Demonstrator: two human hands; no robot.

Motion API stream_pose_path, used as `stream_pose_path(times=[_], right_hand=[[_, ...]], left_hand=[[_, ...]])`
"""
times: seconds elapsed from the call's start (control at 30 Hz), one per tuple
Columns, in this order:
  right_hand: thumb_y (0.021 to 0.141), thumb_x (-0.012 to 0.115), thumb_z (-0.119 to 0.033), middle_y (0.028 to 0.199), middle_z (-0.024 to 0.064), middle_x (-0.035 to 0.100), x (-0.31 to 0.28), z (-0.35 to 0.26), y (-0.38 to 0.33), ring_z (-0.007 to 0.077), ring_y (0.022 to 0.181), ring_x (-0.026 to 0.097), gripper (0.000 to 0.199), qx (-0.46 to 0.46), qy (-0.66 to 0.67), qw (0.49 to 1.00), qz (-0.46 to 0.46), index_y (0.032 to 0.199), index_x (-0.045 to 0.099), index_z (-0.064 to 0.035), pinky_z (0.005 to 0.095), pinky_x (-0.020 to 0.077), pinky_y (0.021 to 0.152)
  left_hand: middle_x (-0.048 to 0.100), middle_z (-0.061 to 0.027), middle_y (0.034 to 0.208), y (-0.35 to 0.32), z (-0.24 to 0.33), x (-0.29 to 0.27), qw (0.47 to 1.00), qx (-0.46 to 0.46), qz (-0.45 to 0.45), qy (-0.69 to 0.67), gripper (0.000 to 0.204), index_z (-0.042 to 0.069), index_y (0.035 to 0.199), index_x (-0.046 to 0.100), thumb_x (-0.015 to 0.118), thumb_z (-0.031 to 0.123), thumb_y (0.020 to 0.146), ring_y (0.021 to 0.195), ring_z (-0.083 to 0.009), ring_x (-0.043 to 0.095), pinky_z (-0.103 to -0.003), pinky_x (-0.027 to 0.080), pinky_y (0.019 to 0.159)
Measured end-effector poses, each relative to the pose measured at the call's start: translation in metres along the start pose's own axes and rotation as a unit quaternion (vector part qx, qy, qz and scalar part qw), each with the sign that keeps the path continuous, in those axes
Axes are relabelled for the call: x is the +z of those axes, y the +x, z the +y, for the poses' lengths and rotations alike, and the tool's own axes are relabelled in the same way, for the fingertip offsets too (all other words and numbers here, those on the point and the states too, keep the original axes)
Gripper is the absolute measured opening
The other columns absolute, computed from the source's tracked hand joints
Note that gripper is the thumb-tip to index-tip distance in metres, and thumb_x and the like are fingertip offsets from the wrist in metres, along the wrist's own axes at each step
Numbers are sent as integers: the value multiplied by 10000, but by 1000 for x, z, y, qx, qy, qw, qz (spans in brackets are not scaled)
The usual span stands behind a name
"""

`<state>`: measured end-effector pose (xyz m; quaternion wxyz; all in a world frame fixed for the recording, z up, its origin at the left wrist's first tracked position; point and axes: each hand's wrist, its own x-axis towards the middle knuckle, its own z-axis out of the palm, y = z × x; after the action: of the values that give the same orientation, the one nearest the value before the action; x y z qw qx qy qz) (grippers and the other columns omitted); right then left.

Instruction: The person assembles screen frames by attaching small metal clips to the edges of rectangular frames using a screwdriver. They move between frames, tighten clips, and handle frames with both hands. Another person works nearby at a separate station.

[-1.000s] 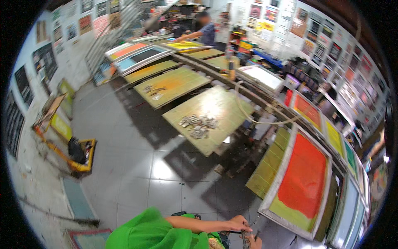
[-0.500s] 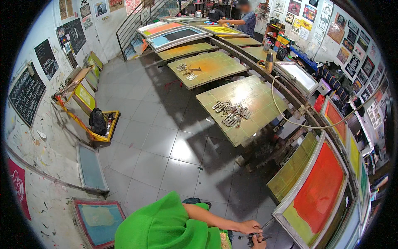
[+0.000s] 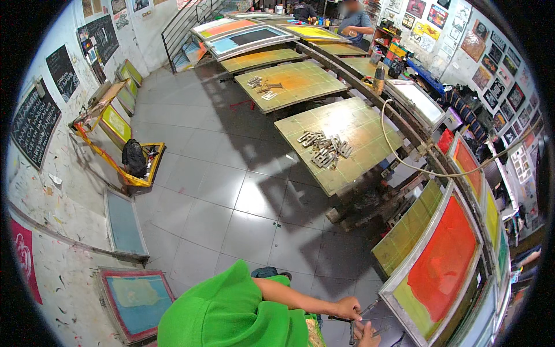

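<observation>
My left arm reaches out from bright green cloth (image 3: 231, 312). At its end my left hand (image 3: 347, 308) is closed around a dark, thin metal piece (image 3: 352, 331). A slim rod (image 3: 370, 306) sticks out past the fingers toward the red screen frame. Just below, near the picture's lower edge, my right hand (image 3: 366, 334) is closed on the same cluster of metal parts. Its exact kind is too small to tell. Beside both hands leans a framed printing screen (image 3: 445, 260) with a red and yellow-green surface.
Ahead stand flat green-yellow printing boards (image 3: 341, 124), the nearest bearing a pile of metal brackets (image 3: 326, 150). A hose (image 3: 428, 172) arcs over the rail. More screens (image 3: 126, 220) lean along the left wall. A person (image 3: 354, 26) stands at the far end.
My hands have shifted slightly, with the metal parts more apart and the right hand more in view. The far person's arm, stretched out before, is now bent near the body.
</observation>
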<state>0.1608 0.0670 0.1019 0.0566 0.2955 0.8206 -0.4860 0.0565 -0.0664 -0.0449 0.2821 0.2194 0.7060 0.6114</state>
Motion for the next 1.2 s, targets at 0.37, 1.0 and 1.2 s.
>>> stream_pose_path(times=[0.37,1.0,1.2], right_hand=[[1002,582,-435,1212,228,663,41,63,33,258,1087,677,553,71,274,946,-158,1242,616,62,386,528,890],[957,714,-247,1102,45,656,72,186,36,188,941,660,395,70,603,780,-152,1273,601,-39,334,529,753],[807,830,-358,913,97,719,20,5,9,271,867,689,352,-84,-255,963,34,932,746,-40,392,535,742]], left_hand=[[747,-45,814,-6,9,-11,997,-41,-28,-56,356,92,922,773,813,428,813,778,-172,681,-389,474,717],[720,4,800,-4,36,-22,985,-92,-96,-110,279,28,920,753,783,305,919,730,-60,600,-265,483,639],[733,-7,958,1,10,-12,957,-132,-120,-229,305,23,1132,749,734,277,963,878,-75,636,-243,510,765]])
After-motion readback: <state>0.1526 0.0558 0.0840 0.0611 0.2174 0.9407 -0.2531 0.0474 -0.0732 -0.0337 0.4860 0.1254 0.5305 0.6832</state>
